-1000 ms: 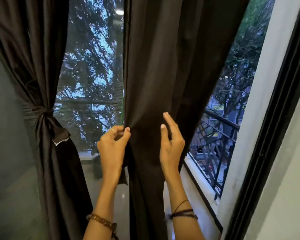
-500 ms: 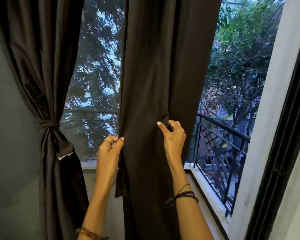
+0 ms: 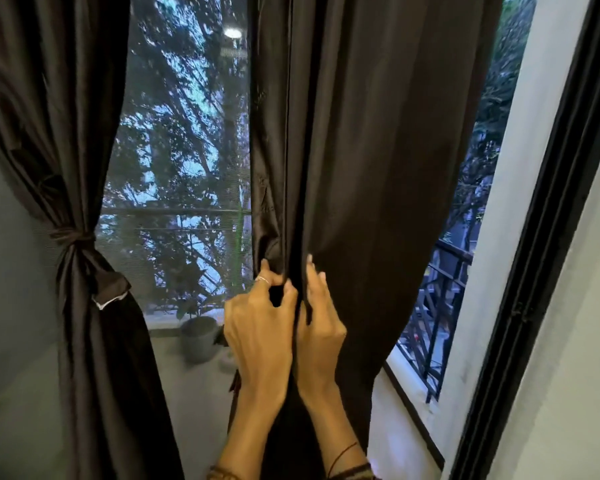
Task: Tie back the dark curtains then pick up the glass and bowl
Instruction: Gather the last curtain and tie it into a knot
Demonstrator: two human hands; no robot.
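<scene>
Middle curtain (image 3: pixel 378 150) is gathered between both hands at window centre. Left hand (image 3: pixel 257 327) is closed around the bunched fold; right hand (image 3: pixel 321 327) is curled on the fabric, fingertips (image 3: pixel 309 263) pressed flat. Left-edge curtain (image 3: pixel 49 133) is already tied.
</scene>
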